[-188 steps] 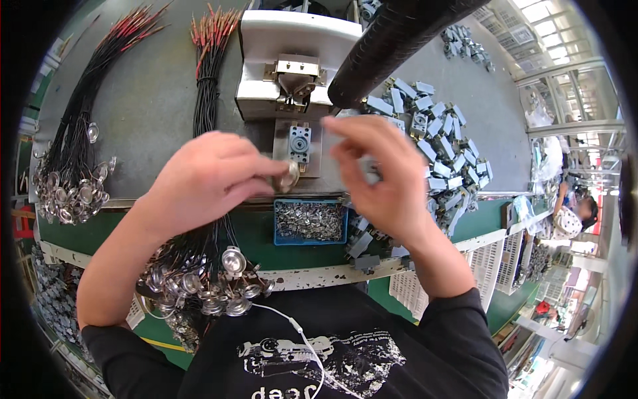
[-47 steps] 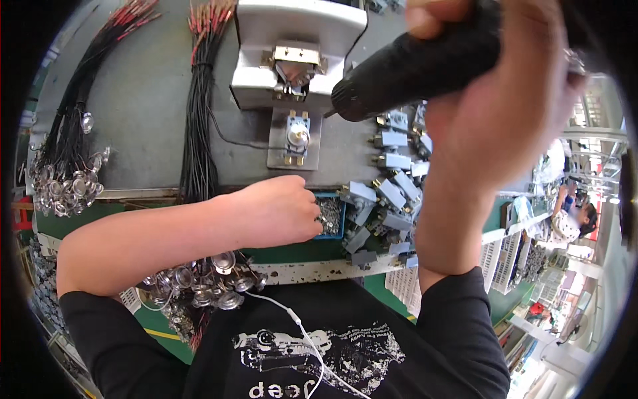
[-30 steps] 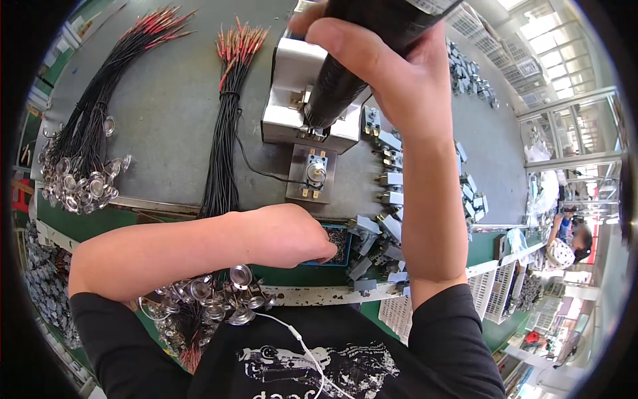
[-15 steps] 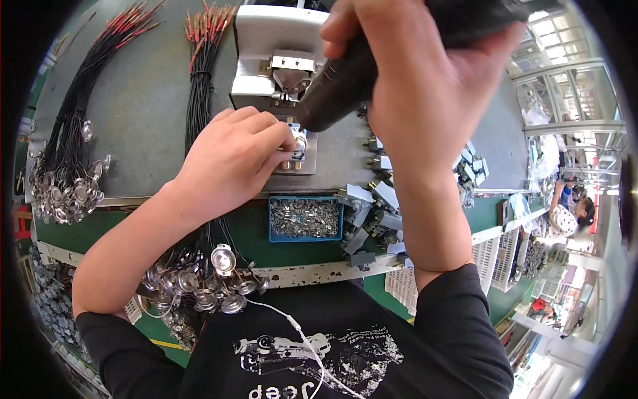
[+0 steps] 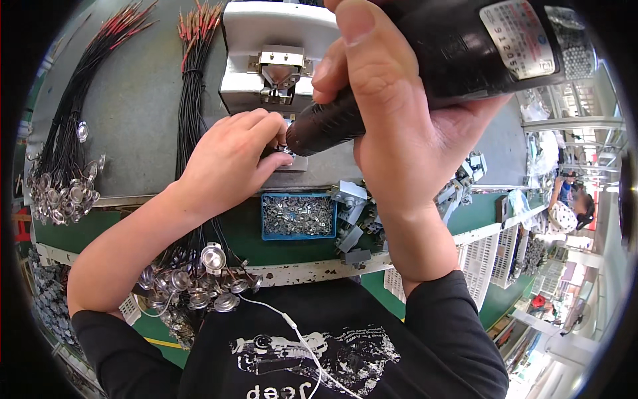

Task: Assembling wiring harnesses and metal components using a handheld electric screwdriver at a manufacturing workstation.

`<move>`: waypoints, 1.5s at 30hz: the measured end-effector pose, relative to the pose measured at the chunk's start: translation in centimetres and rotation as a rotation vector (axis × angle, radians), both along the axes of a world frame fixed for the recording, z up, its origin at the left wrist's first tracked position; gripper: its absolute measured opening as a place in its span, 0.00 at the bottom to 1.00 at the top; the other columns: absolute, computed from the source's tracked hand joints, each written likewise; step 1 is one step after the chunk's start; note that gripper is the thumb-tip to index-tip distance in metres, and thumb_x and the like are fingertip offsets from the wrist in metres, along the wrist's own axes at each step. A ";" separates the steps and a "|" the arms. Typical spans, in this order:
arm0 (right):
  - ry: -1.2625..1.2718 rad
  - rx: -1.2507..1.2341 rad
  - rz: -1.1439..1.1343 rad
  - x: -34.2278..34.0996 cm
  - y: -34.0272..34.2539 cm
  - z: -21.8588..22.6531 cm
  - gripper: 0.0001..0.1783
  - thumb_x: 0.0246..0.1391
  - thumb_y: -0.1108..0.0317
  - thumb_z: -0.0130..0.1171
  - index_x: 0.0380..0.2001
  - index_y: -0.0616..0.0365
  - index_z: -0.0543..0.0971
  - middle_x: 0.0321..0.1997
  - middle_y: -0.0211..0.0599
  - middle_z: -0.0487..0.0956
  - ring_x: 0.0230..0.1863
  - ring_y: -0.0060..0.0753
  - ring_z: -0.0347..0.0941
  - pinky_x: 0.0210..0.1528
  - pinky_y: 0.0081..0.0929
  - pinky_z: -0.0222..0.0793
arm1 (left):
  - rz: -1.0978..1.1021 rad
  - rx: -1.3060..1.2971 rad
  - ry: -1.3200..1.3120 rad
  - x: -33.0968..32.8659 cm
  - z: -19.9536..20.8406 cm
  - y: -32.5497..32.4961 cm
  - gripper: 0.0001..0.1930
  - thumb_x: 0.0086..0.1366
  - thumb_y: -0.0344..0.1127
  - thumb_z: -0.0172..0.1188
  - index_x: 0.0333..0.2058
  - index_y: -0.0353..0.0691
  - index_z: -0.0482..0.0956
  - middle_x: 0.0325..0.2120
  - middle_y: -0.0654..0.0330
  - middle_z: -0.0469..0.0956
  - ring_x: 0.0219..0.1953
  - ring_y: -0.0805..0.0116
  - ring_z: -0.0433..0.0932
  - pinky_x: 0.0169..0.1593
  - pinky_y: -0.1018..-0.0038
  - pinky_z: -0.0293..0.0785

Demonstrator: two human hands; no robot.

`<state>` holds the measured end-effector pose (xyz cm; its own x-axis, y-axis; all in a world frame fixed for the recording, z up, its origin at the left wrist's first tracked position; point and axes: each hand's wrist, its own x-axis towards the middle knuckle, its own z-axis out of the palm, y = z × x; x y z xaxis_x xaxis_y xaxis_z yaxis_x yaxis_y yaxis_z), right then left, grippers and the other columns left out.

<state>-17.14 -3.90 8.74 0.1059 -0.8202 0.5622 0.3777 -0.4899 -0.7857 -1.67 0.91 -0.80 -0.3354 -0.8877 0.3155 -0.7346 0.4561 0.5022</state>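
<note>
My right hand (image 5: 405, 126) is wrapped round a thick black power screwdriver (image 5: 458, 46), which slants down to the left. Its tapered nose meets a small shiny metal part (image 5: 288, 150) on a flat metal plate (image 5: 297, 165). From the other side, the thumb and fingers of my left hand (image 5: 229, 149) close on that same part. Most of the part is hidden by my fingertips and the tool's nose, so its exact kind does not show.
Behind the plate stands a white machine (image 5: 242, 26) with a metal head. Near the bench edge are a blue tray (image 5: 299, 237) of small metal pieces and several grey boxy switches (image 5: 351, 193). Black wire bundles (image 5: 191, 113) with round metal caps (image 5: 212, 257) lie leftward. Another person (image 5: 565, 216) is far right.
The screwdriver's nose has come down and left onto the small part, with my right hand following. The left thumb has shifted on the part. The whole view has moved slightly.
</note>
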 end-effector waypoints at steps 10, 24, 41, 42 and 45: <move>0.041 -0.059 0.022 -0.7 -0.4 -0.7 0.12 0.60 0.79 0.65 0.44 0.71 0.76 0.38 0.43 0.82 0.25 0.24 0.77 0.25 0.22 0.75 | -0.005 0.031 -0.009 0.1 0.1 0.0 0.17 0.63 0.38 0.68 0.45 0.42 0.72 0.36 0.58 0.77 0.42 0.54 0.79 0.48 0.60 0.73; 0.132 -0.132 0.020 -1.0 -1.1 -1.5 0.07 0.62 0.78 0.64 0.40 0.73 0.79 0.38 0.45 0.84 0.24 0.24 0.78 0.25 0.23 0.75 | -0.020 0.001 -0.034 0.2 0.2 0.0 0.20 0.64 0.38 0.67 0.53 0.41 0.74 0.35 0.58 0.76 0.42 0.54 0.79 0.49 0.60 0.74; 0.280 0.029 0.297 -0.3 -1.8 -0.7 0.13 0.50 0.86 0.68 0.41 0.70 0.81 0.38 0.41 0.83 0.35 0.25 0.81 0.37 0.21 0.77 | -0.050 0.345 -0.051 1.0 0.1 -0.5 0.19 0.69 0.41 0.62 0.52 0.39 0.70 0.39 0.50 0.79 0.45 0.47 0.80 0.47 0.55 0.77; 0.241 -0.031 0.234 -0.2 -1.6 -1.0 0.12 0.50 0.86 0.68 0.40 0.70 0.81 0.39 0.42 0.83 0.36 0.25 0.81 0.37 0.21 0.77 | -0.048 0.350 -0.043 0.8 0.1 -0.4 0.19 0.69 0.41 0.62 0.52 0.39 0.70 0.39 0.50 0.79 0.45 0.47 0.80 0.47 0.55 0.77; 0.220 -0.081 0.180 0.0 -1.2 -1.2 0.11 0.51 0.86 0.68 0.39 0.70 0.81 0.40 0.43 0.83 0.36 0.26 0.80 0.37 0.21 0.77 | -0.003 0.340 -0.031 0.5 0.4 -0.2 0.19 0.69 0.42 0.61 0.54 0.41 0.69 0.38 0.51 0.80 0.44 0.46 0.81 0.46 0.54 0.77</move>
<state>-17.12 -5.06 7.51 0.3722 -0.7303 0.5728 0.2887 -0.4954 -0.8193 -1.15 0.73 -0.38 -0.3433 -0.9392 -0.0090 -0.7509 0.2686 0.6034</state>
